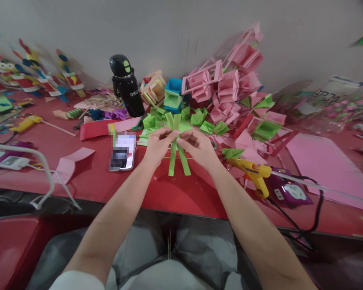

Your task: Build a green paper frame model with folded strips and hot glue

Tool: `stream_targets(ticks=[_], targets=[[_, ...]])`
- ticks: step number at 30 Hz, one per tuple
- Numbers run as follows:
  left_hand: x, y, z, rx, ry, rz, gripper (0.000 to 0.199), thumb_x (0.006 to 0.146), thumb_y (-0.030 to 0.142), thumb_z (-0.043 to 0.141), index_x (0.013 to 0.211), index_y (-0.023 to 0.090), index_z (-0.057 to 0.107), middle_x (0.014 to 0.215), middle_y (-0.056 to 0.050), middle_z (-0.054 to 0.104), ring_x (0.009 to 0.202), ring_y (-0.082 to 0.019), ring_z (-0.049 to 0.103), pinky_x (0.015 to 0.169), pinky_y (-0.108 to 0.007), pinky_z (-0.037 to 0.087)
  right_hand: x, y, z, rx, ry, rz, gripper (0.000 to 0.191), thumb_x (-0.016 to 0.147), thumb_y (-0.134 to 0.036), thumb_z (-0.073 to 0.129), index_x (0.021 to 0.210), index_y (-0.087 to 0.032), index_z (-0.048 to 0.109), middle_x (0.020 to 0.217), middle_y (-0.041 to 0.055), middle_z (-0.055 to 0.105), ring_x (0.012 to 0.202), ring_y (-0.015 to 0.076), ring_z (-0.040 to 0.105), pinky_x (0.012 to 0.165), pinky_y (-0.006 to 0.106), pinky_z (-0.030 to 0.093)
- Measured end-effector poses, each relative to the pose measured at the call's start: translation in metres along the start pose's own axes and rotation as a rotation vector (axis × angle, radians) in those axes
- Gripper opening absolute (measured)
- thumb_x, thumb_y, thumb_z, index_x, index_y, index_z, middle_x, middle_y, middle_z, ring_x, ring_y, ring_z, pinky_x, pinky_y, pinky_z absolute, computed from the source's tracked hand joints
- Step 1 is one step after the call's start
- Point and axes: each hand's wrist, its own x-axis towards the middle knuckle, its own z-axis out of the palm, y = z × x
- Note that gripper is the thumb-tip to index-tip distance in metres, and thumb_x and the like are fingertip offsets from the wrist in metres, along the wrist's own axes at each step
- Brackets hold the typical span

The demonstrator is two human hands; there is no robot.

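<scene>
Two green paper strips (173,161) cross each other over the red table, their lower ends spread apart and their upper ends pointing at the wall. My left hand (161,143) pinches them from the left, near the crossing. From the right, my right hand (198,147) has its thumb and curled fingers on the strips at the same spot. Folded green paper pieces (199,117) lie just beyond my hands. A phone (123,152) rests left of my left hand. The exact fold between my fingertips is hidden.
Pink paper lanterns (226,84) pile up behind on the right. A black bottle (128,88) stands back left. A yellow glue gun (254,174) lies right, beside a purple power socket (288,189). Pink sheets (326,165) cover the far right; a white curved bar (45,161) is at left.
</scene>
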Motion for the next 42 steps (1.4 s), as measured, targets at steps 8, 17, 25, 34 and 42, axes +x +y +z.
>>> stream_targets(ticks=[8,17,25,34,42], targets=[[0.002,-0.001,-0.002,0.116,0.025,0.065,0.036,0.088,0.039,0.073,0.063,0.02,0.056,0.058,0.004,0.043,0.059,-0.011,0.043,0.055,-0.026,0.034,-0.004,-0.001,0.008,-0.029,-0.095,0.081,0.039,0.071,-0.046,0.085,0.089,-0.02,0.062,0.072,0.0008,0.069,0.063,0.0146,0.062,0.059,0.029,0.051],[0.0,0.0,0.0,0.088,-0.043,0.07,0.024,0.089,0.035,0.07,0.07,0.019,0.065,0.066,0.001,0.057,0.062,-0.012,0.049,0.057,-0.025,0.038,-0.003,-0.005,0.008,0.019,-0.085,0.115,0.038,0.07,-0.049,0.084,0.082,-0.02,0.063,0.069,0.0001,0.068,0.062,0.0146,0.062,0.056,0.027,0.051],[0.0,-0.002,-0.001,0.04,-0.076,0.032,0.024,0.087,0.041,0.073,0.076,0.02,0.07,0.066,0.002,0.056,0.056,-0.01,0.048,0.052,-0.025,0.038,-0.003,-0.007,0.007,0.035,-0.102,0.145,0.038,0.07,-0.05,0.084,0.075,-0.02,0.062,0.066,0.0,0.066,0.059,0.0139,0.061,0.057,0.029,0.055],[0.003,0.004,-0.005,-0.316,-0.26,-0.153,0.018,0.079,0.03,0.082,0.09,0.017,0.077,0.075,-0.001,0.061,0.063,-0.009,0.054,0.061,-0.023,0.049,0.001,0.001,-0.007,-0.053,-0.096,0.043,0.033,0.088,-0.05,0.065,0.075,-0.02,0.067,0.073,0.0022,0.066,0.07,0.017,0.064,0.069,0.033,0.057],[0.005,0.0,-0.008,-0.266,-0.171,-0.148,0.023,0.077,0.03,0.084,0.095,0.017,0.079,0.083,-0.002,0.07,0.068,-0.009,0.057,0.068,-0.025,0.051,0.002,0.006,-0.004,-0.023,0.1,-0.005,0.029,0.079,-0.045,0.075,0.094,-0.021,0.069,0.089,0.0058,0.074,0.082,0.0199,0.069,0.074,0.034,0.056]])
